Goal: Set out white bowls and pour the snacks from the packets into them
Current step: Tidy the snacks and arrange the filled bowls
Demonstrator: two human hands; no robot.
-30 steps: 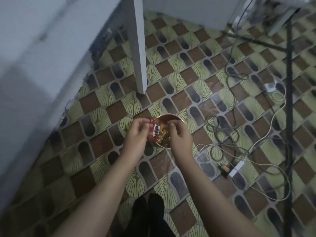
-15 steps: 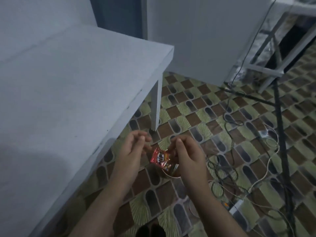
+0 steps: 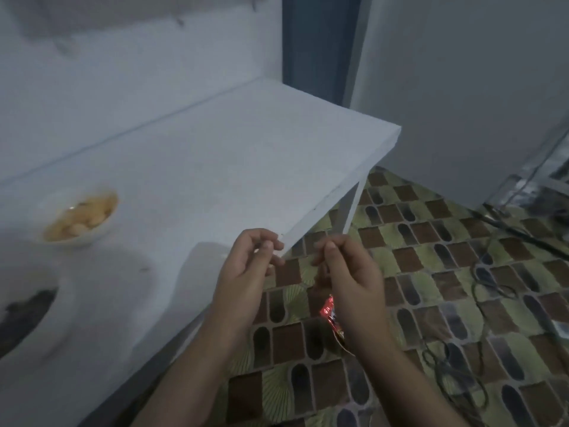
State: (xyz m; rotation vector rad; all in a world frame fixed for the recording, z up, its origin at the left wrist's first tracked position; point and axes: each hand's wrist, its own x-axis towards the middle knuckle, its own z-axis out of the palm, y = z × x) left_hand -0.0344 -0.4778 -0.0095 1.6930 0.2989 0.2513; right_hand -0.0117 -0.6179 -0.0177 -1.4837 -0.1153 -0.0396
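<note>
My left hand (image 3: 246, 272) and my right hand (image 3: 348, 272) hover side by side over the table's front edge. Their fingers are loosely curled and I see nothing in either. Below my right wrist lies a red snack packet (image 3: 330, 311), down near the floor. A thin curved bowl rim (image 3: 341, 345) shows beside it, mostly hidden by my forearm. On the white table (image 3: 246, 155) stands a white bowl (image 3: 92, 238) of pale yellow snacks. A larger white bowl (image 3: 66, 306) with dark snacks sits at the near left.
The table's right corner and one leg (image 3: 348, 211) stand over a patterned tile floor. Tangled cables (image 3: 480, 272) lie on the floor to the right. A grey wall and a dark doorway gap (image 3: 317, 47) are behind the table.
The view has swung up from the floor to the table. Both hands have let go of the red packet, which is now below them. The two bowls on the table came into view.
</note>
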